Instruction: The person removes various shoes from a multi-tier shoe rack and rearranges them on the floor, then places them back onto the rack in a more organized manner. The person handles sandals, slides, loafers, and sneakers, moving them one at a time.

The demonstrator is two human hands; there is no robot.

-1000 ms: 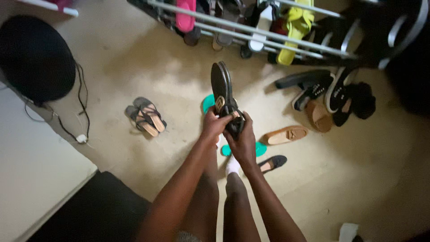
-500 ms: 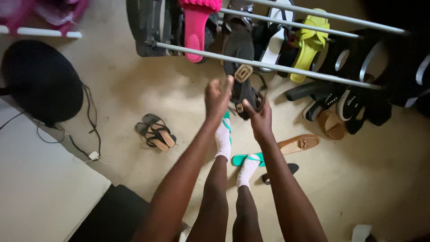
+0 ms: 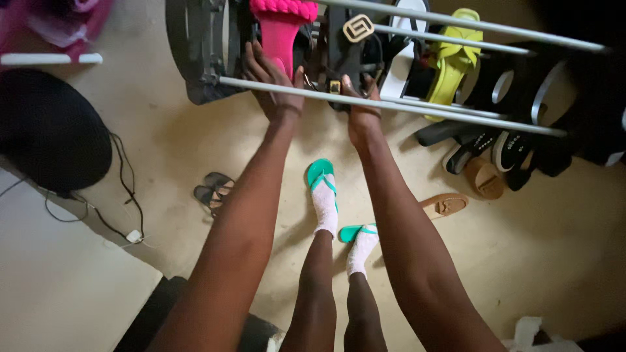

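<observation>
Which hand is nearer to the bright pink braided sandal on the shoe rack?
The left hand. It rests right beside the bright pink braided sandal, at its lower left edge. The right hand is further right, below a black sandal with a gold buckle.

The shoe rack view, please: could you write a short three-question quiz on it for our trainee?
1. True or false: both hands reach to the rack.
2. Which shoe is nearest the left hand? A) pink sandal B) yellow sandal C) tan flat
3. What colour are the flip-flops on the person's feet?

Key: 1 true; 2 A; 3 green. The right hand is at the black sandal.
</observation>
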